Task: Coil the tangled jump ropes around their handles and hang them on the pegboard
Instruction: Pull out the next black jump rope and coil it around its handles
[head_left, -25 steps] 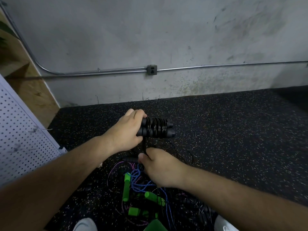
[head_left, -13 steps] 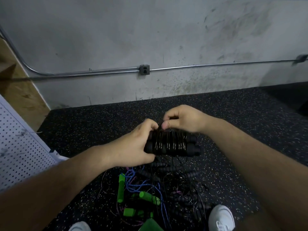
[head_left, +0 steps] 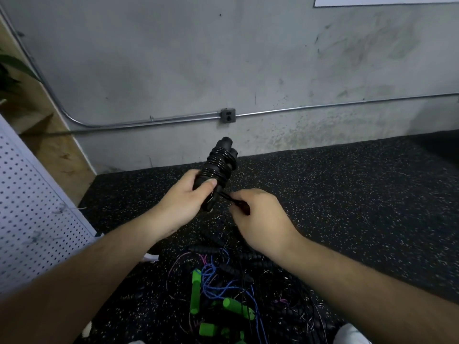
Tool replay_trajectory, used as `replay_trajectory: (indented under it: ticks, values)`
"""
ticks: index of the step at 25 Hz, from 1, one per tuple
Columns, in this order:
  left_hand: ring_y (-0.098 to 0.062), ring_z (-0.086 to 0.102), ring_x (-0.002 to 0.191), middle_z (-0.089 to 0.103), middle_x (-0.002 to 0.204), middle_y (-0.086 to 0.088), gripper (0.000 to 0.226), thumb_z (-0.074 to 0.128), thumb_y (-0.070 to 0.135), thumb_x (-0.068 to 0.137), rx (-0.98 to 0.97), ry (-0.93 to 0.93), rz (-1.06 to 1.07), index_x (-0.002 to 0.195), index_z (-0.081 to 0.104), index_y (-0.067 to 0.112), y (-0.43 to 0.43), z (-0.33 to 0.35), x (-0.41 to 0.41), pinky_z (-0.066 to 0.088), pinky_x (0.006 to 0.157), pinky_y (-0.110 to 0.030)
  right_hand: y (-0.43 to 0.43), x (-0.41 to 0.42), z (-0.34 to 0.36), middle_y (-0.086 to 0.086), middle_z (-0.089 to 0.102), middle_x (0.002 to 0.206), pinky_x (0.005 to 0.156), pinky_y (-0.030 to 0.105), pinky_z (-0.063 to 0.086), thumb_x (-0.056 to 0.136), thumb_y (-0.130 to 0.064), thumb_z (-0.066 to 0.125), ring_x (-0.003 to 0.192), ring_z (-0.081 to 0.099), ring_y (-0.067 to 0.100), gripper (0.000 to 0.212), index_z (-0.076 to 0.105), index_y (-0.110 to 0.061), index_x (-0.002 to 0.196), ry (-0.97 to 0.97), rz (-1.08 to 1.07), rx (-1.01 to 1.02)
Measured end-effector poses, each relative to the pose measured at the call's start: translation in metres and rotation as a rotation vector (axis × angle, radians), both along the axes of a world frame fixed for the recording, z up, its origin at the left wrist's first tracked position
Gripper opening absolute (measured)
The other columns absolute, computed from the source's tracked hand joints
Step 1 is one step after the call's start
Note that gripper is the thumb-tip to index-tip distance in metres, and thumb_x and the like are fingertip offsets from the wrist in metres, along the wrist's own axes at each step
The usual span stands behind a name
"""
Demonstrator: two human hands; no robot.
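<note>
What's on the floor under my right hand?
A tangled pile of jump ropes: green handles, black handles, blue cord. The right forearm covers part of it.

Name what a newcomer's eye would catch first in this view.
First, the black jump rope, coiled tightly around its paired handles and gripped by the left hand at centre frame, while the right hand pinches its loose black end just beside. Next, the tangle of green-handled ropes with blue and pink cords on the black speckled floor at the bottom, and the white perforated pegboard at the left edge.
</note>
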State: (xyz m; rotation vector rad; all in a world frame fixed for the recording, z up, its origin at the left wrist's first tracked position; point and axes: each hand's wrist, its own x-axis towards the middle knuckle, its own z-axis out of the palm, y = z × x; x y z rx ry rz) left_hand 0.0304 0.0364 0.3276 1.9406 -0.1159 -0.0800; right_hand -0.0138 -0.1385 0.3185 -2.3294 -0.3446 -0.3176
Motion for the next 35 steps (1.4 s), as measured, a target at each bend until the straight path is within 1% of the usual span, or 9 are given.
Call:
replay_trajectory:
  ticks: [2, 5, 7, 9, 12, 15, 19, 26, 35]
  values:
    - [-0.026, 0.066, 0.11, 0.07, 0.113, -0.003, 0.054, 0.071, 0.056, 0.073, -0.181, 0.053, 0.036, 0.12, 0.059, 0.034, 0.001, -0.004, 0.0, 0.049, 0.103, -0.055, 0.005, -0.005, 0.01, -0.006, 0.068, 0.105, 0.084, 0.012, 0.044, 0.091, -0.019, 0.066, 0.097, 0.061, 0.007, 0.025, 0.07, -0.016, 0.115, -0.02, -0.015, 0.105]
    - [-0.025, 0.067, 0.112, 0.071, 0.113, -0.005, 0.048, 0.075, 0.032, 0.085, -0.333, 0.033, 0.022, 0.124, 0.048, 0.04, -0.007, 0.002, -0.006, 0.052, 0.101, -0.049, 0.006, -0.01, 0.018, -0.012, 0.065, 0.103, 0.082, 0.015, 0.049, 0.081, -0.028, 0.076, 0.093, 0.062, 0.0, 0.044, 0.062, -0.025, 0.123, 0.026, 0.077, 0.211]
    - [-0.018, 0.071, 0.106, 0.075, 0.106, 0.002, 0.05, 0.066, 0.009, 0.095, -0.411, 0.025, -0.019, 0.13, 0.043, 0.037, -0.008, 0.003, -0.006, 0.056, 0.089, -0.04, 0.001, -0.008, 0.016, -0.011, 0.061, 0.105, 0.084, 0.017, 0.049, 0.083, -0.032, 0.076, 0.093, 0.061, 0.001, 0.051, 0.059, -0.023, 0.13, -0.022, 0.126, 0.176]
    - [-0.013, 0.07, 0.106, 0.075, 0.11, 0.006, 0.054, 0.066, 0.009, 0.096, -0.414, 0.014, -0.083, 0.132, 0.042, 0.042, -0.008, 0.004, -0.008, 0.056, 0.086, -0.037, -0.005, -0.003, 0.015, -0.011, 0.059, 0.103, 0.086, 0.019, 0.048, 0.09, -0.03, 0.073, 0.092, 0.058, 0.001, 0.041, 0.065, -0.018, 0.128, -0.177, 0.125, 0.088]
    - [-0.016, 0.065, 0.116, 0.069, 0.125, 0.004, 0.058, 0.073, 0.02, 0.091, -0.423, 0.023, -0.145, 0.131, 0.047, 0.052, -0.009, 0.004, -0.013, 0.056, 0.092, -0.044, -0.012, 0.004, 0.016, -0.005, 0.059, 0.109, 0.092, 0.022, 0.048, 0.093, -0.022, 0.07, 0.1, 0.056, 0.007, 0.031, 0.069, -0.011, 0.123, -0.384, 0.142, 0.031]
    - [-0.021, 0.063, 0.122, 0.063, 0.133, -0.001, 0.057, 0.056, 0.003, 0.099, -0.511, 0.049, -0.22, 0.137, 0.048, 0.046, -0.011, 0.005, -0.014, 0.055, 0.094, -0.052, -0.018, 0.008, 0.023, -0.003, 0.063, 0.115, 0.098, 0.025, 0.046, 0.097, -0.014, 0.063, 0.107, 0.057, 0.015, 0.044, 0.056, -0.012, 0.141, -0.473, 0.163, -0.021]
    - [-0.029, 0.068, 0.112, 0.067, 0.127, -0.003, 0.054, 0.052, 0.0, 0.099, -0.639, 0.085, -0.225, 0.136, 0.052, 0.039, -0.012, 0.013, -0.016, 0.058, 0.083, -0.06, -0.028, 0.011, 0.031, -0.005, 0.065, 0.105, 0.083, 0.015, 0.043, 0.096, -0.011, 0.061, 0.092, 0.058, 0.009, 0.038, 0.063, -0.01, 0.134, -0.485, 0.19, -0.003]
    - [-0.032, 0.069, 0.098, 0.071, 0.116, -0.018, 0.053, 0.049, 0.002, 0.101, -0.714, 0.115, -0.187, 0.137, 0.052, 0.041, -0.009, 0.02, -0.011, 0.058, 0.072, -0.051, -0.047, 0.005, 0.029, -0.004, 0.062, 0.093, 0.066, 0.009, 0.035, 0.097, -0.014, 0.057, 0.07, 0.049, 0.004, 0.029, 0.071, -0.011, 0.122, -0.445, 0.201, -0.193]
    - [-0.027, 0.07, 0.106, 0.069, 0.123, -0.016, 0.054, 0.048, 0.003, 0.102, -0.632, 0.096, -0.212, 0.138, 0.049, 0.043, -0.022, 0.017, -0.017, 0.058, 0.076, -0.04, -0.041, -0.009, 0.03, -0.004, 0.064, 0.096, 0.069, 0.036, 0.057, 0.093, -0.026, 0.064, 0.082, 0.063, 0.016, 0.028, 0.072, -0.013, 0.117, -0.424, 0.154, -0.286]
